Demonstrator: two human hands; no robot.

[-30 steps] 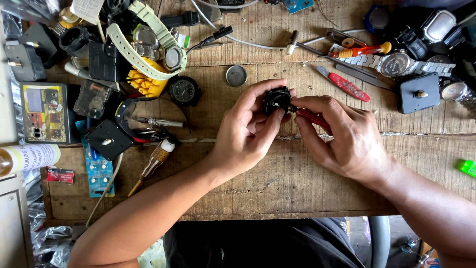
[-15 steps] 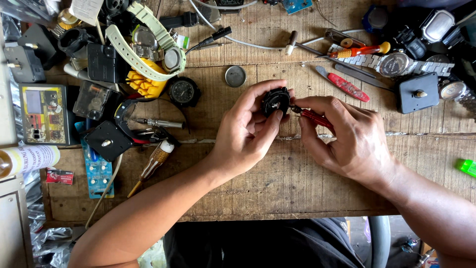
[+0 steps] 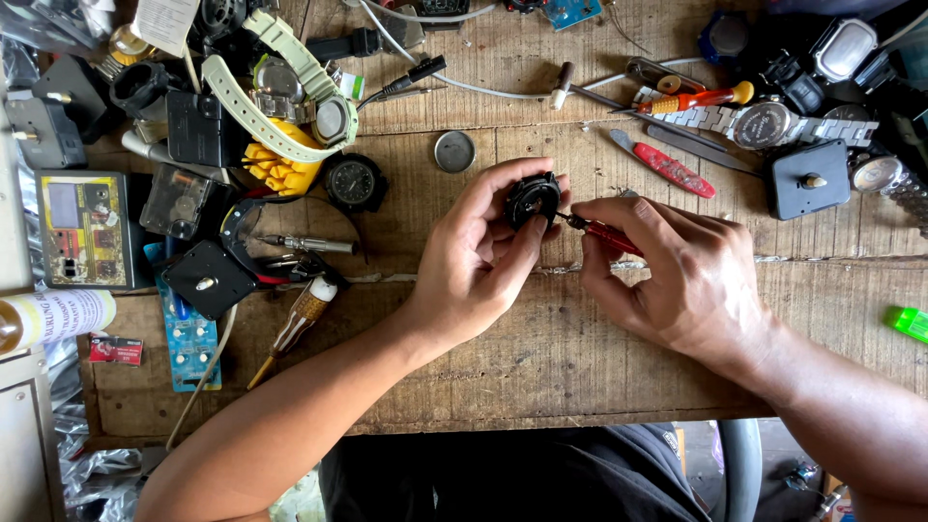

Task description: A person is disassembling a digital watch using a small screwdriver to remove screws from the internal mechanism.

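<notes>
Black watch case [image 3: 534, 198]: round, dark, held above the middle of the wooden surface [image 3: 541, 348], pinched between thumb and fingers of the left hand [image 3: 478, 266], which is closed around its lower and left edges.

Red-handled screwdriver [image 3: 604, 234]: gripped in the right hand [image 3: 681, 280], fingers curled tight round the handle; metal tip touches the case at its 3 o'clock edge.

Round metal disc [image 3: 454, 151]: lies flat on the surface at 11 o'clock of the case, apart from it.

Black watch head [image 3: 354, 182]: at 9 o'clock of the case, well apart.

Pale green watch strap [image 3: 280, 97]: curved over a clutter of parts at 10 o'clock, far corner.

Red flat tool [image 3: 662, 162]: at 2 o'clock of the case, lying slantwise.

Steel bracelet watch [image 3: 764, 124]: beyond the red tool, at 2 o'clock.

Black square clock movement [image 3: 810, 180]: at 3 o'clock, well apart from the right hand.

Brown-handled screwdriver [image 3: 295, 324]: at 8 o'clock, tilted on the surface.
</notes>
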